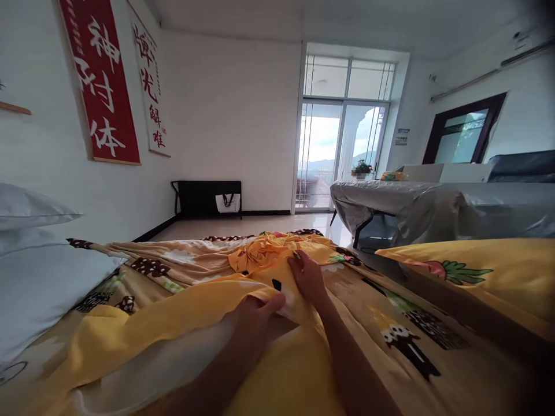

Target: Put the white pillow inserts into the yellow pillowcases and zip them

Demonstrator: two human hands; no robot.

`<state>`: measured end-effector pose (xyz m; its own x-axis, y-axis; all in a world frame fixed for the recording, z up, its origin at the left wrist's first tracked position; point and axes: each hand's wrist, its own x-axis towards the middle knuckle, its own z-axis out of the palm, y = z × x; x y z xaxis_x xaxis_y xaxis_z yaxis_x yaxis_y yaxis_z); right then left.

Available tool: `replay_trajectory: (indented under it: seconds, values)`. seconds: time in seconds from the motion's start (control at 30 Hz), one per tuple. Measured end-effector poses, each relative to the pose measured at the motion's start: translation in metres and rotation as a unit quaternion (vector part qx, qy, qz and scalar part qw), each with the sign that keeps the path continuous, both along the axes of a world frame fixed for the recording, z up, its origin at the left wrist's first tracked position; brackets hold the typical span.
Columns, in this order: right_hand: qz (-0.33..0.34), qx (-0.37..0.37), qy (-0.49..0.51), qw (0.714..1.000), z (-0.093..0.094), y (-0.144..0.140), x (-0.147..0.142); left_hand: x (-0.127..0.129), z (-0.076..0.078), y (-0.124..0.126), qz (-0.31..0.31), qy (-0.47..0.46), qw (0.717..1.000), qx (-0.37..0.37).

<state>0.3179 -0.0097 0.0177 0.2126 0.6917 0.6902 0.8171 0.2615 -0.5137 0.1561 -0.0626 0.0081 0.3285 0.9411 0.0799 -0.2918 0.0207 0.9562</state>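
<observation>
Head view, looking low across a bed [433, 370] toward a bright balcony door [342, 156].

Left hand [255, 315]: fingers clenched on a fold of the yellow cartoon-print quilt cover [182, 323], thumb on top, pinching the cloth near a pale inner lining that shows at the fold. Right hand [306, 277]: just beyond the left, fingers curled down into the same yellow cloth, grasping a bunch of it. The two hands sit close together, nearly touching, at the middle of the bed.

The quilt cover lies across the bed from the near left edge up to a crumpled heap [264, 248] just past the right hand. Under it a tan printed sheet [403, 335] with dark cartoon figures is spread over the mattress, wrinkled at the far end.

Progress, as judged: the sheet looks laid out, but the quilt cover is unsettled, bunched at the centre and far end, with the lining exposed; smoothing or straightening it appears mostly undone.

Around: two white pillows [39, 271] stacked at left against the wall; a yellow printed pillow [477, 271] at right; red wall banner with white characters [102, 81]; a grey-draped worktop [411, 202] with a small potted plant [361, 169] at its end near the door.
</observation>
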Motion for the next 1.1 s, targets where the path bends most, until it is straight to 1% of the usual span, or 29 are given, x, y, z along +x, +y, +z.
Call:
replay_trajectory:
  seconds: [0.03,0.1,0.17,0.27,0.37,0.43,0.47,0.53,0.6,0.67,0.73,0.8,0.87,0.97,1.03,1.1]
  values:
    - [-0.029,-0.026,-0.014,0.999,0.008,0.003,0.002,-0.001,0.000,-0.008,-0.024,-0.013,1.000,0.002]
    - [-0.068,-0.070,-0.044,0.994,0.028,0.010,0.008,-0.006,0.000,-0.025,-0.062,-0.008,0.998,-0.008]
    - [-0.084,-0.090,-0.063,0.990,0.055,0.013,0.016,-0.013,0.002,-0.043,-0.067,-0.001,0.998,0.004]
    - [-0.125,-0.088,-0.073,0.986,0.096,0.004,0.019,-0.028,0.008,-0.061,-0.046,0.016,0.998,0.046]
    - [-0.166,-0.050,-0.100,0.980,0.130,-0.018,0.007,-0.043,0.018,-0.074,0.009,0.099,0.990,0.096]
    - [-0.156,-0.022,-0.154,0.975,0.148,-0.035,-0.005,-0.051,0.026,-0.083,0.046,0.135,0.982,0.123]
    - [-0.143,-0.014,-0.186,0.972,0.156,-0.042,-0.011,-0.054,0.031,-0.088,0.053,0.134,0.981,0.128]
    - [-0.119,-0.005,-0.236,0.965,0.172,-0.054,-0.019,-0.059,0.039,-0.099,0.039,0.113,0.986,0.119]
    - [-0.123,-0.001,-0.246,0.961,0.185,-0.061,-0.023,-0.063,0.046,-0.106,0.009,0.083,0.991,0.106]
    - [-0.139,0.001,-0.247,0.959,0.195,-0.066,-0.025,-0.065,0.050,-0.109,-0.011,0.055,0.994,0.090]
    - [-0.138,0.001,-0.264,0.955,0.199,-0.069,-0.027,-0.068,0.051,-0.110,0.005,0.064,0.994,0.093]
    - [-0.128,0.005,-0.288,0.949,0.200,-0.073,-0.029,-0.073,0.047,-0.114,0.035,0.099,0.987,0.118]
    - [-0.137,0.010,-0.294,0.946,0.199,-0.077,-0.029,-0.079,0.038,-0.123,0.046,0.126,0.980,0.145]
    - [-0.161,0.011,-0.286,0.944,0.201,-0.081,-0.031,-0.080,0.020,-0.145,0.029,0.139,0.979,0.148]
    - [-0.163,0.008,-0.294,0.942,0.204,-0.082,-0.039,-0.073,0.008,-0.161,0.015,0.144,0.979,0.143]
    - [-0.157,0.006,-0.309,0.938,0.208,-0.083,-0.052,-0.060,-0.002,-0.172,0.000,0.139,0.981,0.136]
